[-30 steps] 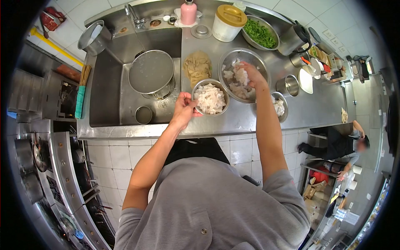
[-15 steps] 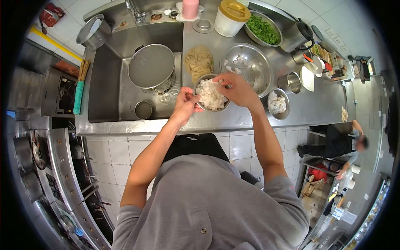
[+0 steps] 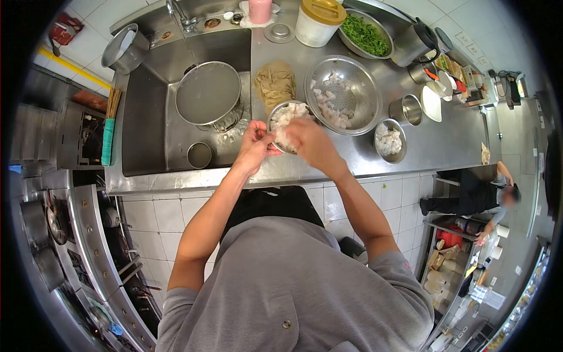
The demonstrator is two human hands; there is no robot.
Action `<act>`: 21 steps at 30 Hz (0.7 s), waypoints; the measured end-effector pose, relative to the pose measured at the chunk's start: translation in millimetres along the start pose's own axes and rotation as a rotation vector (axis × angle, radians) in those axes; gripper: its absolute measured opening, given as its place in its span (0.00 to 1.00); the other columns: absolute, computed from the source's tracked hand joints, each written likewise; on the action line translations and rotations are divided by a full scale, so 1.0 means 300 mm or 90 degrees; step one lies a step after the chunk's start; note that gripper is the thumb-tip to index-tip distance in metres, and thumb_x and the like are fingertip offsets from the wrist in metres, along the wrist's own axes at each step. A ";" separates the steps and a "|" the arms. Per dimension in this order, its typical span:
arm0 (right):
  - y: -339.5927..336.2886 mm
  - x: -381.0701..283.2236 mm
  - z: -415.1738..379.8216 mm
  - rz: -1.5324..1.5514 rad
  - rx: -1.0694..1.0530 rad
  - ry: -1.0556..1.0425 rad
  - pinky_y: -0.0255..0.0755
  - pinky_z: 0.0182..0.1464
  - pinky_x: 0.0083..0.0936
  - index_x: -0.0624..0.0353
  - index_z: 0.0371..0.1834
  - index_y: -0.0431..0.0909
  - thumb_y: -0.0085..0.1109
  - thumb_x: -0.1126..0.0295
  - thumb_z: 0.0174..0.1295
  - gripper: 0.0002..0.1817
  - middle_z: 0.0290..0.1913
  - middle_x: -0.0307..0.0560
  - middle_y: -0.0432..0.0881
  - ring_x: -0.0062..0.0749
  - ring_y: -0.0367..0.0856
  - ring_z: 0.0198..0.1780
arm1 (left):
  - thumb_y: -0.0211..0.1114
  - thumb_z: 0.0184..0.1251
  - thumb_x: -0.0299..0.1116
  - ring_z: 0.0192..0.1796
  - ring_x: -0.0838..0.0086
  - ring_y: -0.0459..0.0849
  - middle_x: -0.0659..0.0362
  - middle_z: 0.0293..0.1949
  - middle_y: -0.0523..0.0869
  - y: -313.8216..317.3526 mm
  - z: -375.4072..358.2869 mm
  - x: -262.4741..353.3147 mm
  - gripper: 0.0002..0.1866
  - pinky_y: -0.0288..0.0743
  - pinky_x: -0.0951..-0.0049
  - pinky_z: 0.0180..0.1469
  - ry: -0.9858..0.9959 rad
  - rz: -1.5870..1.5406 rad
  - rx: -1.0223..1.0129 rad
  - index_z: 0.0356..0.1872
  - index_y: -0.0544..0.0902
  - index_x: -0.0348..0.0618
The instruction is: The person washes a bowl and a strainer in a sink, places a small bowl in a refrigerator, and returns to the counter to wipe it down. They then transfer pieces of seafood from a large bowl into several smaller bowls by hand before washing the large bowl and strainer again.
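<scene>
A metal bowl [image 3: 271,115] heaped with pale, shrimp-like pieces [image 3: 287,114] stands near the counter's front edge. My left hand [image 3: 255,146] grips its left rim with the thumb and fingers. Over the right part of the same bowl is my right hand [image 3: 311,141], its fingers bent down at the pieces and smeared by motion. Just behind and to the right, a perforated colander [image 3: 366,97] holds scattered pale pieces. A smaller bowl [image 3: 400,154] of similar pieces is right of my right hand. A crumpled tan cloth [image 3: 275,82] lies behind the bowl.
The sink [image 3: 152,117] at left contains a large round strainer [image 3: 208,94] and a small cup [image 3: 199,155]. Behind the colander are a gold-lidded tub [image 3: 316,26] and a bowl of chopped greens [image 3: 363,35]. Another person [image 3: 475,193] is at the far right.
My right hand has moved slightly down and left over the bowl. More pale pieces show in the colander. The view has shifted a little.
</scene>
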State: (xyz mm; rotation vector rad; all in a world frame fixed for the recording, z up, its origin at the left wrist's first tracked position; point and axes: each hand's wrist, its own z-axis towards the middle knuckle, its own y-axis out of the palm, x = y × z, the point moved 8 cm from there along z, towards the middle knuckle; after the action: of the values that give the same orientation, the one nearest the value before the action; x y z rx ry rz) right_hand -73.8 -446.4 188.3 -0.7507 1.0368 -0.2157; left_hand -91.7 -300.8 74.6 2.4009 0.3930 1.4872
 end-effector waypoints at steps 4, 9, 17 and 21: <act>-0.063 -0.056 -0.012 -0.083 0.017 -0.052 0.77 0.46 0.37 0.61 0.41 0.81 0.62 0.78 0.60 0.07 0.45 0.51 0.82 0.50 0.82 0.45 | 0.67 0.69 0.27 0.32 0.81 0.77 0.66 0.32 0.73 -0.023 -0.011 0.018 0.13 0.86 0.72 0.36 0.041 0.071 0.047 0.44 0.70 0.47; -0.166 0.007 -0.012 -0.068 0.016 0.118 0.77 0.46 0.35 0.61 0.43 0.82 0.62 0.79 0.60 0.08 0.46 0.51 0.83 0.48 0.82 0.47 | 0.70 0.64 0.28 0.34 0.78 0.77 0.63 0.33 0.77 0.052 -0.017 0.255 0.11 0.77 0.73 0.37 0.370 0.435 0.167 0.42 0.75 0.42; -0.249 0.180 -0.162 -0.158 0.353 0.065 0.75 0.47 0.39 0.58 0.40 0.82 0.65 0.75 0.60 0.06 0.43 0.48 0.83 0.47 0.81 0.45 | 0.74 0.59 0.35 0.42 0.55 0.85 0.46 0.42 0.85 0.408 0.331 0.450 0.21 0.78 0.62 0.49 0.489 0.787 0.102 0.48 0.82 0.32; -0.292 0.270 -0.198 -0.153 0.393 0.064 0.76 0.48 0.39 0.59 0.40 0.82 0.65 0.75 0.60 0.06 0.44 0.50 0.82 0.48 0.81 0.45 | 0.74 0.58 0.36 0.53 0.43 0.84 0.36 0.48 0.85 0.497 0.416 0.412 0.23 0.77 0.51 0.56 0.365 0.967 0.050 0.50 0.81 0.31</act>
State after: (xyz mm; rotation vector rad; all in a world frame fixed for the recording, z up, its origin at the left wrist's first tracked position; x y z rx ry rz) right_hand -66.5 -578.6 171.7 -0.2998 0.9015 -0.7492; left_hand 85.3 -404.2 179.9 2.1453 -1.6604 2.6367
